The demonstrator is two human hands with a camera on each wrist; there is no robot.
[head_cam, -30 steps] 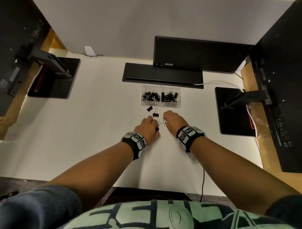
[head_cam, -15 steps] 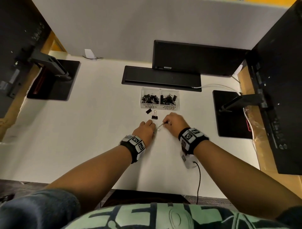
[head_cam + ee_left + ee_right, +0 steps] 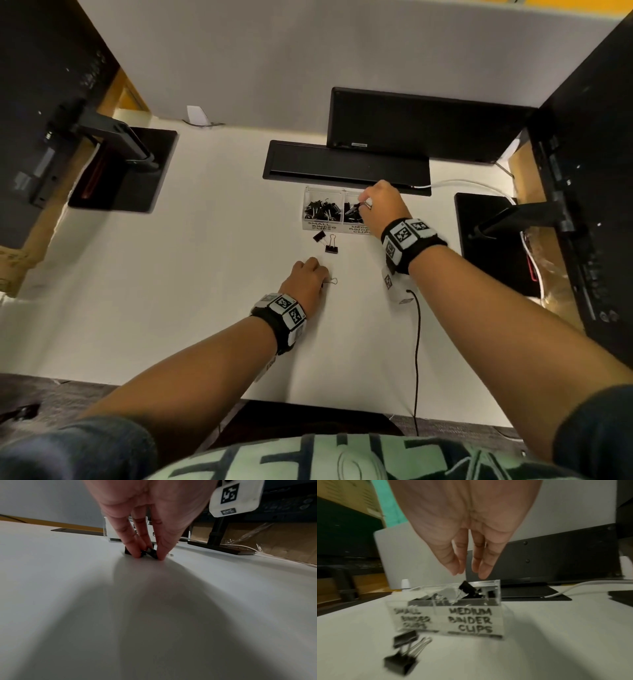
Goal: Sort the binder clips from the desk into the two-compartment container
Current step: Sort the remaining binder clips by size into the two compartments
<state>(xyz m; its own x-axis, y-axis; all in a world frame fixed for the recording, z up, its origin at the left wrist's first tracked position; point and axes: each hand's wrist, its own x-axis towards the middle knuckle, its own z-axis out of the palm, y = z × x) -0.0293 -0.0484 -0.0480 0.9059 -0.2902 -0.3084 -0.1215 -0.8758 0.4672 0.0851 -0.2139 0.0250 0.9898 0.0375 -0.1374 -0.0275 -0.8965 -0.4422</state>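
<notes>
The clear two-compartment container (image 3: pixel 322 226) stands mid-desk, labelled small and medium, with several black clips in both halves. My right hand (image 3: pixel 363 202) hovers over the medium compartment (image 3: pixel 471 620). In the right wrist view its fingers (image 3: pixel 485 573) point straight down, slightly apart, and a black binder clip (image 3: pixel 467 588) sits just under them at the compartment's rim, free of them. My left hand (image 3: pixel 148 557) is down on the desk and pinches a small black clip (image 3: pixel 150 553) between thumb and fingers; its wire handle (image 3: pixel 332 281) pokes out. Two loose clips (image 3: pixel 319 235) (image 3: pixel 331 248) lie before the container.
A black slot tray (image 3: pixel 346 164) and a monitor base (image 3: pixel 428 126) sit right behind the container. Monitor stands flank the desk at left (image 3: pixel 130 171) and right (image 3: pixel 486 240). A black cable (image 3: pixel 417 342) trails from my right wrist to the desk's front edge.
My right hand has left the spot beside the left hand and moved up over the medium compartment, where the clip now sits below its spread fingertips. The left hand has stayed put.
</notes>
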